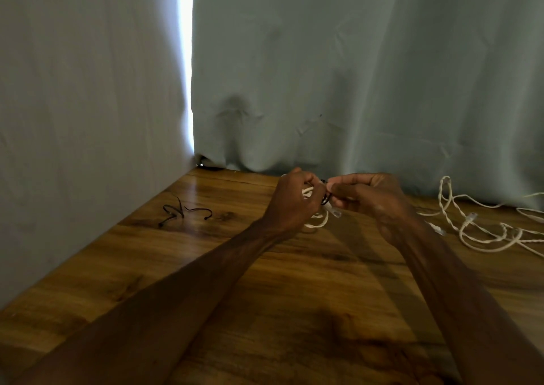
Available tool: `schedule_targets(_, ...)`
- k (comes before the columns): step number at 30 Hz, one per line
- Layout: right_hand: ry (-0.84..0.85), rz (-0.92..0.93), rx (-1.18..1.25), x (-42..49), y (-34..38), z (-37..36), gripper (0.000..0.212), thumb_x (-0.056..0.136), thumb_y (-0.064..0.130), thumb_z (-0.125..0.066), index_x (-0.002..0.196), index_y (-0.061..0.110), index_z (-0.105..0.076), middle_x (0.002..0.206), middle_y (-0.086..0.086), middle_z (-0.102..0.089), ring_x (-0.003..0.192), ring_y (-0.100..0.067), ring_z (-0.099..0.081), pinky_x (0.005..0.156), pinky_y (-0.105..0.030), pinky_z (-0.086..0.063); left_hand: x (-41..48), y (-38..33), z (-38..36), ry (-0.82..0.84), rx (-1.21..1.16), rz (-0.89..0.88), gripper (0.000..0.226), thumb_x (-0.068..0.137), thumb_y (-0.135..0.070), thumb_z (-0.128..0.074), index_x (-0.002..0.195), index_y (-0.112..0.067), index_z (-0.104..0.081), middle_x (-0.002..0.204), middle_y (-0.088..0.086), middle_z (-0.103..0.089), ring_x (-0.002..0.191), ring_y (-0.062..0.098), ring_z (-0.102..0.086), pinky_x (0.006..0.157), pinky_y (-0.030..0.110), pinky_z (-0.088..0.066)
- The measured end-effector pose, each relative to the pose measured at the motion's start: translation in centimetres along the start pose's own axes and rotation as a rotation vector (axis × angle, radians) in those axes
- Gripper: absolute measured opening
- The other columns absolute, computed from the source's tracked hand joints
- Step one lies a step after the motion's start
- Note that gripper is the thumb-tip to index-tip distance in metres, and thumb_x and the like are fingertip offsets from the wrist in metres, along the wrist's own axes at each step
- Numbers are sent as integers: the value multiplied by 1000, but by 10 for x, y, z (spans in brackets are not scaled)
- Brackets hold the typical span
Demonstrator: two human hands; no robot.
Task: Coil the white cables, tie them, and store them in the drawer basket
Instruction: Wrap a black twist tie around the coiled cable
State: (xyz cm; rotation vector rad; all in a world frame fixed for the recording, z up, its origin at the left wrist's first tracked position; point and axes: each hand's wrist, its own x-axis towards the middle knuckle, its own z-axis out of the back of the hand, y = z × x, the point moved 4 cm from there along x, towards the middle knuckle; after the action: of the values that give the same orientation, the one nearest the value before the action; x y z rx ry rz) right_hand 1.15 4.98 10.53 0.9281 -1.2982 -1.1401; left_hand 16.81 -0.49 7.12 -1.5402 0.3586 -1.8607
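My left hand [294, 200] grips a small coil of white cable [318, 218] just above the wooden table [265, 281], near its far edge. A clear plug [334, 211] hangs from the coil. My right hand [371, 196] pinches a thin black tie [325, 198] at the coil, fingertips touching those of the left hand. Most of the coil is hidden inside my left fist. No drawer basket is in view.
Loose white cables [477, 225] with plugs sprawl on the table at the right. Two or three black ties [182, 212] lie at the left near the wall. Grey-blue curtains [338, 75] hang right behind the table's far edge.
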Motion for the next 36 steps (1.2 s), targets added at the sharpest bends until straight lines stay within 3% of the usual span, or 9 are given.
schedule_targets(7,24,8,-16,0,0,0,17,84,0,-78,101,-2,-78,95,-23,-77,76,-24,-68,77,-31,-64,-1,-3,-1,-28,-4,54,17,85,-30,-60,80,-18,-71,80,-5,-62,73,15,-64,68,33,-53)
schedule_targets(15,30,-13,-23,1,0,0,14,84,0,-77,98,-2,-78,80,-20,-74,64,-20,-64,78,-36,-62,-2,-3,0,4,17,33,15,91,-21,-63,85,-12,-73,84,-1,-62,70,7,-60,63,20,-47)
schedule_targets(18,28,-15,-29,1,-1,1,14,85,2,-77,98,0,-79,87,-24,-75,68,-21,-65,81,-37,-62,-2,-5,1,23,37,6,10,92,-14,-66,83,-16,-69,84,0,-61,70,8,-58,63,18,-44)
schedule_targets(25,45,3,-41,-1,1,0,12,85,2,-77,96,-2,-79,84,-23,-75,63,-20,-63,69,-29,-62,-2,-5,1,8,65,-2,13,91,-19,-65,83,-11,-71,82,-1,-60,71,11,-59,64,25,-47)
schedule_targets(29,41,-2,-50,-1,0,-1,13,85,2,-76,97,-2,-79,80,-22,-74,59,-19,-63,67,-30,-61,-1,-3,2,-2,72,9,15,91,-20,-64,82,-11,-72,79,-6,-56,68,1,-54,63,17,-40)
schedule_targets(36,43,-11,-25,-2,1,-1,14,84,3,-77,97,-3,-78,79,-23,-72,59,-19,-61,66,-29,-62,0,-4,1,27,88,-30,11,91,-14,-67,80,-16,-69,79,-4,-56,66,3,-53,62,15,-39)
